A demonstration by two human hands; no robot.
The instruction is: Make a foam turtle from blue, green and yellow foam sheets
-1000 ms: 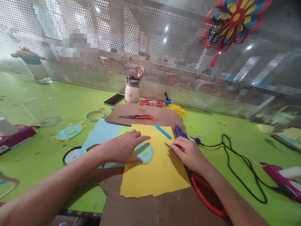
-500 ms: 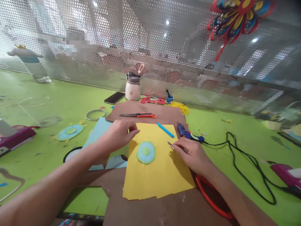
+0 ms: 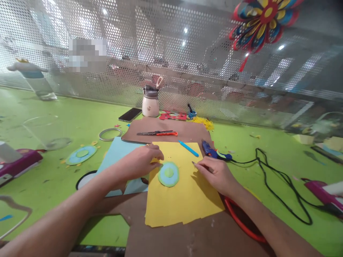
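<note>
A yellow paper sheet point(image 3: 184, 200) lies on brown card point(image 3: 155, 239) in front of me. On it rests a round blue-and-green paper disc point(image 3: 168, 174) with a green centre. My left hand point(image 3: 143, 159) is over the sheet's left edge, just beyond the disc, thumb and forefinger apart with nothing between them. Right of the disc, my right hand point(image 3: 215, 175) pinches a slim tool with a grey pointed tip point(image 3: 194, 163); most of it is hidden in the fingers. A blue pen point(image 3: 189, 148) lies near the sheet's top edge.
Beyond the sheet lie red-handled scissors point(image 3: 160, 133). A blue glue gun point(image 3: 211, 150) and its black cord are on the right. Light blue paper point(image 3: 114, 151), a metal ring point(image 3: 110, 134) and another paper disc point(image 3: 81, 154) lie left. A phone point(image 3: 130, 114) and jar point(image 3: 150, 104) stand behind.
My left hand has shifted slightly right and nearer the disc, its thumb and forefinger more spread. My right hand keeps its pinch on the slim tool. The view has tilted a little.
</note>
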